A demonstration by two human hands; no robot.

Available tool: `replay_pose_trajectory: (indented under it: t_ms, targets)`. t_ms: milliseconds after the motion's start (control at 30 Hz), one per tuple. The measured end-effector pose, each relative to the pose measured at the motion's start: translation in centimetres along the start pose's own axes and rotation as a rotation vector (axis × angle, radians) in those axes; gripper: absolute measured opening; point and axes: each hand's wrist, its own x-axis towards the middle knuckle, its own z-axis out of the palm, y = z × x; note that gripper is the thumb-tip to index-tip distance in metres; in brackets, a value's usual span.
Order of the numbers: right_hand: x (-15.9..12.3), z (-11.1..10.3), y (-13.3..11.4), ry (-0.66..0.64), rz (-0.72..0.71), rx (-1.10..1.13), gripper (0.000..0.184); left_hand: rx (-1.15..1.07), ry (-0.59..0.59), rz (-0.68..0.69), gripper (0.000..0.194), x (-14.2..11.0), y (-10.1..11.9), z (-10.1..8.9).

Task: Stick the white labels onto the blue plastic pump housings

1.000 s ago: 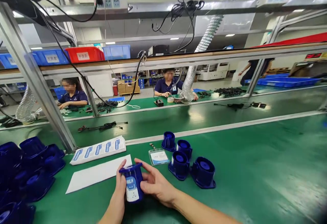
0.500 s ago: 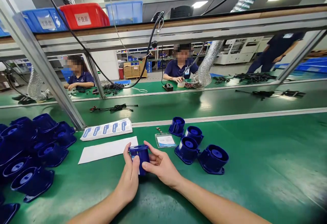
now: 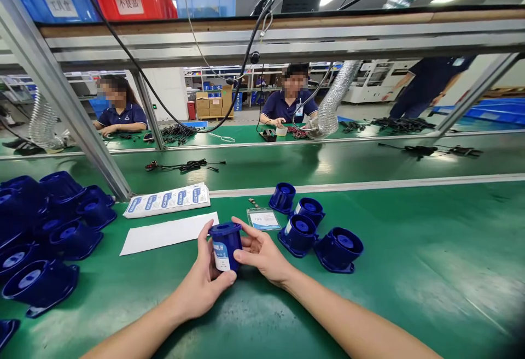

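A dark blue plastic part (image 3: pixel 225 245) with a white and blue label on its side stands upright on the green bench mat, close in front of me. My left hand (image 3: pixel 202 287) wraps it from the left, thumb pressed on the label's lower edge. My right hand (image 3: pixel 262 252) holds it from the right, fingers curled round the top and side. Right of it stands a group of several similar blue parts (image 3: pixel 311 229). A stack of label sheets (image 3: pixel 168 200) and a blank white backing sheet (image 3: pixel 168 233) lie behind my left hand.
A heap of several blue parts (image 3: pixel 45 228) fills the left edge. A badge in a clear sleeve (image 3: pixel 263 219) lies behind my hands. A slanted metal frame post (image 3: pixel 69 107) rises at left. Across the conveyor belt (image 3: pixel 311 162), two people sit at another bench; black cables lie there.
The view has tilted down a little. I have turned the blue part between my hands so its label faces me again; my left thumb now presses on the label.
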Motion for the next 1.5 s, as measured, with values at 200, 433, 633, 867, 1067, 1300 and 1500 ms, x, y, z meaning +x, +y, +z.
replay_pose_trajectory:
  t_ms: [200, 433, 633, 867, 1067, 1300, 1500]
  targets:
    - [0.0, 0.2, -0.4, -0.012, 0.005, 0.028, 0.102, -0.049, -0.045, 0.033, 0.104, -0.2, 0.6, -0.8]
    - [0.0, 0.0, -0.2, -0.019, 0.025, 0.041, 0.103, -0.085, 0.047, 0.017, 0.082, 0.1, -0.1, -1.1]
    - [-0.3, 0.8, 0.3, 0.001, 0.012, -0.023, 0.102, 0.040, 0.177, 0.039, 0.062, 0.3, -0.6, -0.4]
    - [-0.3, 0.6, 0.5, 0.001, 0.013, -0.036, 0.105, -0.040, 0.123, 0.055, 0.067, 0.2, 0.0, 0.2]
    - [-0.2, -0.2, -0.4, -0.038, 0.040, 0.027, 0.104, -0.004, 0.124, -0.026, 0.103, -0.1, -0.3, 0.1]
    - [0.1, -0.3, 0.1, -0.051, 0.074, 0.109, 0.107, 0.069, 0.234, -0.046, 0.114, 0.7, -0.8, 0.0]
    - [0.6, -0.7, 1.2, -0.014, 0.088, 0.119, 0.110, -0.041, 0.222, -0.025, 0.139, 1.2, -1.7, 0.0]
